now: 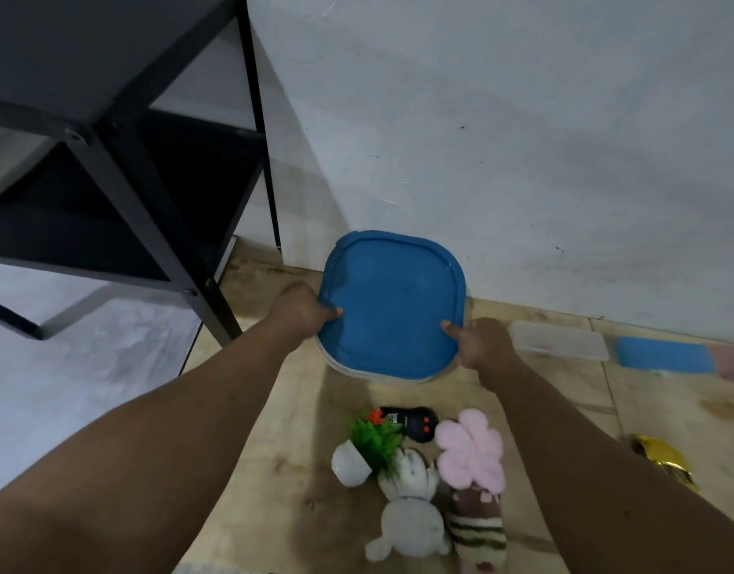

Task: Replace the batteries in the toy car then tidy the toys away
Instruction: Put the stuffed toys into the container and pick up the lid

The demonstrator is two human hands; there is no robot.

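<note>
While the blue lid (392, 302) is gripped at its two opposite side edges, the left hand (303, 310) on the left rim and the right hand (479, 341) on the right rim, each with the thumb laid on top and the fingers curled under, it is held roughly level above the floor (274, 428), close to the wall (522, 138). A pale container rim can be made out just beneath the lid's near edge, so the two are judged to be together or nearly so; whether the lid is seated cannot be told. Both hands are equally near; the lid has no marked long axis.

The toys are found nearer the body than the lid, directly below it in the view: a black remote control (411, 422), a green toy plant (375, 443), a pink plush (471, 449), a white plush (411, 528) and a striped plush (477, 532). A gold toy car (663, 459) lies well apart at the right. Against the wall a clear lid (560, 339) and a second blue lid (665, 354) are seen. A black shelf unit (121, 159) stands at the left.
</note>
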